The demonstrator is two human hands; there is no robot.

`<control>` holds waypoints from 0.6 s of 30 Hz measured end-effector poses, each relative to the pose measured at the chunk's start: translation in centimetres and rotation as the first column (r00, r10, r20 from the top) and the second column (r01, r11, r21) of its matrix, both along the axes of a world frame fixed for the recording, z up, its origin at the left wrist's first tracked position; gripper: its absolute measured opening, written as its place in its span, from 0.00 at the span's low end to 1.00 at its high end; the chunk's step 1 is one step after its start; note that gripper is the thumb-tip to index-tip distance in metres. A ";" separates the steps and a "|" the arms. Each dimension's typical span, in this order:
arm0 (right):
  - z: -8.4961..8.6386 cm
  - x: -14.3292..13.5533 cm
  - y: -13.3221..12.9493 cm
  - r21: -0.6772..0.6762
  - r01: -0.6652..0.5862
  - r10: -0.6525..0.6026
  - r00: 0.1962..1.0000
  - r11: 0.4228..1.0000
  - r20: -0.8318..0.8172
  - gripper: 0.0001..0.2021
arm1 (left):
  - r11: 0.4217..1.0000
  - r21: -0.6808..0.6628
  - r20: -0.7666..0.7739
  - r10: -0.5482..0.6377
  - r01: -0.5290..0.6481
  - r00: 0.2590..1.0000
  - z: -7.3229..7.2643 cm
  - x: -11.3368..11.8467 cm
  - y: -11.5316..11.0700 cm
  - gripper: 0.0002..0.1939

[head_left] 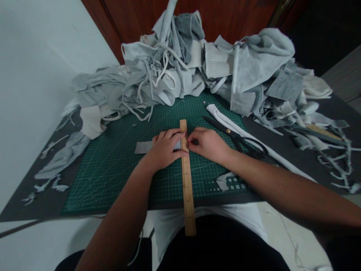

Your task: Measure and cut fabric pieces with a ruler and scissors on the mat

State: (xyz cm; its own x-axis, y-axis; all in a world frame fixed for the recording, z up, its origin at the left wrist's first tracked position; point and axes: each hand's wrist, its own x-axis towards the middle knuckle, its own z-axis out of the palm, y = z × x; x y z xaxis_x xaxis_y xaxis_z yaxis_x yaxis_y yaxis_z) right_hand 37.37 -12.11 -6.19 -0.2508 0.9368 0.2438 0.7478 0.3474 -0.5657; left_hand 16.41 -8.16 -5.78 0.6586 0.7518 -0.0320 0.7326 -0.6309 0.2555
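A wooden ruler [186, 177] lies upright in view across the green cutting mat [118, 177], its near end jutting over the table edge. My left hand [166, 148] lies flat with fingers and thumb spread, pressing the ruler's left side and a strip of grey fabric [143, 147]. The strip runs from left of the hand to the ruler and is partly covered by the hand. Close against the ruler's right edge, my right hand [210, 145] has its thumb and fingertips pinched together; whatever is between them is hidden. Black-handled scissors [237, 135] rest behind the right hand.
Grey and white fabric scraps [169, 67] are heaped along the back of the table. More scraps [296, 109] cover the right side. A long white fabric tube [279, 158] lies beside the scissors. One grey scrap [223, 181] sits near the front edge; another [64, 156] is at left.
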 end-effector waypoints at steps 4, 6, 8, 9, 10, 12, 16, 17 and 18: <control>0.4 0.0 -0.8 -0.034 -0.050 0.050 0.999 0.998 0.015 0.03 | 1.000 -0.020 0.001 0.003 -0.003 1.000 0.1 0.0 0.1 0.36; 0.6 0.1 -1.0 -0.049 -0.074 0.074 0.997 0.996 0.004 0.03 | 1.000 -0.025 0.001 0.004 -0.003 1.000 0.3 0.0 0.1 0.37; 0.6 0.1 -1.1 -0.053 -0.082 0.081 0.996 0.995 -0.024 0.03 | 1.000 -0.027 -0.002 0.007 -0.007 1.000 0.4 0.1 0.0 0.37; 0.5 0.1 -1.0 -0.050 -0.075 0.073 0.997 0.996 -0.039 0.02 | 1.000 -0.027 -0.005 0.007 -0.007 1.000 0.4 0.1 0.0 0.37; 0.4 0.1 -0.9 -0.044 -0.061 0.058 0.997 0.997 -0.052 0.02 | 1.000 -0.025 -0.007 0.007 -0.008 1.000 0.4 0.1 0.0 0.37; 0.2 0.0 -0.6 -0.031 -0.027 0.025 0.998 0.999 -0.063 0.02 | 1.000 -0.020 -0.008 0.007 -0.007 1.000 0.4 0.1 0.0 0.36; -0.2 -0.1 0.1 -0.008 0.016 -0.017 0.999 1.000 -0.044 0.03 | 1.000 -0.017 -0.010 0.012 -0.012 1.000 0.3 0.1 0.0 0.36; -0.2 -0.1 0.2 -0.007 0.012 -0.013 0.999 1.000 -0.041 0.03 | 1.000 -0.017 -0.011 0.012 -0.013 1.000 0.3 0.1 0.0 0.36; -0.1 -0.1 0.2 -0.006 0.005 -0.005 0.999 1.000 -0.039 0.03 | 1.000 -0.017 -0.011 0.012 -0.012 1.000 0.2 0.2 0.0 0.36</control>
State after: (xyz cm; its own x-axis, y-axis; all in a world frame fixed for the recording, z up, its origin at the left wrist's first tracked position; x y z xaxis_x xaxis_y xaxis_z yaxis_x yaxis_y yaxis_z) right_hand 37.26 -11.86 -6.31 -0.2367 0.9395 0.2474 0.7265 0.3403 -0.5969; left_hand 16.56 -8.12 -5.53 0.6490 0.7590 -0.0518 0.7429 -0.6177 0.2578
